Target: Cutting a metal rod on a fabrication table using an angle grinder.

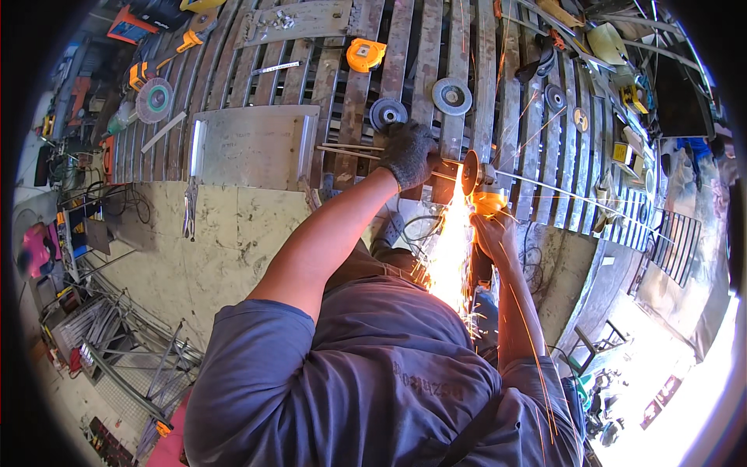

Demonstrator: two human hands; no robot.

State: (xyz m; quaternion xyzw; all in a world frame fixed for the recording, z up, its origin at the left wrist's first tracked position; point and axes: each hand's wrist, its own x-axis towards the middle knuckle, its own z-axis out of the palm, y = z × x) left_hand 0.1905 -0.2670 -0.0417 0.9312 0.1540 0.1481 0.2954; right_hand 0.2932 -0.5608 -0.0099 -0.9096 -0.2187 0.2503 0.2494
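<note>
My left hand (409,156), in a dark grey knit glove, is closed around thin metal rods (350,149) near the front edge of the slatted steel bench (425,74). The rods stick out on both sides of the glove. My right hand, bare (495,232), grips a yellow angle grinder (490,202). Its thin upright cutting disc (470,173) meets the rods just right of the glove. A bright stream of sparks (453,253) pours down from there towards my body. Glare hides part of the grinder and the exact cut.
Loose grinding discs (452,96) lie beyond my hands. A yellow tape measure (366,55), a metal plate (253,146) and a flap disc (154,100) are further left. Locking pliers (190,208) hang at the bench edge. Another yellow grinder (142,76) rests far left.
</note>
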